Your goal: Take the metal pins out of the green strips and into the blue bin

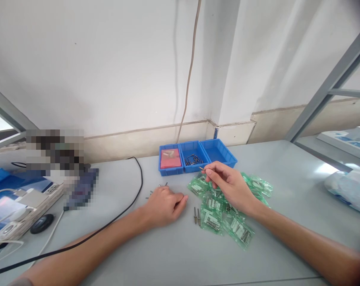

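Observation:
My right hand (227, 184) is raised over a pile of green-tinted plastic bags (211, 220) and pinches a small metal fastener (201, 169) between thumb and fingertips. The bags hold several metal fasteners and white labels. Two loose metal fasteners (197, 216) lie side by side on the table, left of the bags. Resting on the tabletop, my left hand (166, 204) is closed with its fingers curled under; whatever it holds, if anything, is hidden. A few small fasteners (150, 194) lie just beyond and left of it.
Three joined blue bins stand at the back: the left bin (171, 171) holds a red packet, the middle bin (194, 145) several dark fasteners, and beside them is the right bin (218, 149). A black cable (135, 194) crosses my left forearm. A power strip (33, 210) lies left.

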### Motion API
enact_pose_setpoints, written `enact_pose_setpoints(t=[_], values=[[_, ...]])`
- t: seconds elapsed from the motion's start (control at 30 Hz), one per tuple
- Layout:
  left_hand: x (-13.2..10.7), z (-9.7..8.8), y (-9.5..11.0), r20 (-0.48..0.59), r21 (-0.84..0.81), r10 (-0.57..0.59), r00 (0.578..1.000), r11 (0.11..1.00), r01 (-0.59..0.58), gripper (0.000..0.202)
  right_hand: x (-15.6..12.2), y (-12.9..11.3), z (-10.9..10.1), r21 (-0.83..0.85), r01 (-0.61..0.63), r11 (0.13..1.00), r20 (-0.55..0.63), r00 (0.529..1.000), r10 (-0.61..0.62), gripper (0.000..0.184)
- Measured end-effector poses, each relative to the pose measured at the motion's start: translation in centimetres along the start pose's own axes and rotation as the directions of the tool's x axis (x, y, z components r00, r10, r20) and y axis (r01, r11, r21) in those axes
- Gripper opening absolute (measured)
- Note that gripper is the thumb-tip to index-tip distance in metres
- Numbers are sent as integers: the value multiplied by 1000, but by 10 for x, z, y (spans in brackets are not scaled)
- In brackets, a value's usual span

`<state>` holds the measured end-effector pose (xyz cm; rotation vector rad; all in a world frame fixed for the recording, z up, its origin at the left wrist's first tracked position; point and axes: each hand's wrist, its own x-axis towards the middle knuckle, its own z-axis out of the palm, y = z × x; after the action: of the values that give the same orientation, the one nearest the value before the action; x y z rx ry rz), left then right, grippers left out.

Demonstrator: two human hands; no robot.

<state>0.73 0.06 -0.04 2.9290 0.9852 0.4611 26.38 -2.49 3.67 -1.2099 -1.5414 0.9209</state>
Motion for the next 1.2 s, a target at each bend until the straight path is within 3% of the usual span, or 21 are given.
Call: enact_pose_setpoints(t=[0.77, 1.03, 1.2], values=[[-6, 1, -3, -80, -68, 9, 997, 998, -14, 51, 1, 0, 0, 27, 24, 999, -25, 999, -24, 28], [-6, 1, -3, -95, -79, 10, 995, 997, -18, 50, 3, -2, 0, 264, -75, 962, 53, 997, 63, 31], [-6, 1, -3, -125, -74, 5, 992, 997, -14, 48, 1, -7, 2, 276, -80, 958, 66, 996, 64, 31]])
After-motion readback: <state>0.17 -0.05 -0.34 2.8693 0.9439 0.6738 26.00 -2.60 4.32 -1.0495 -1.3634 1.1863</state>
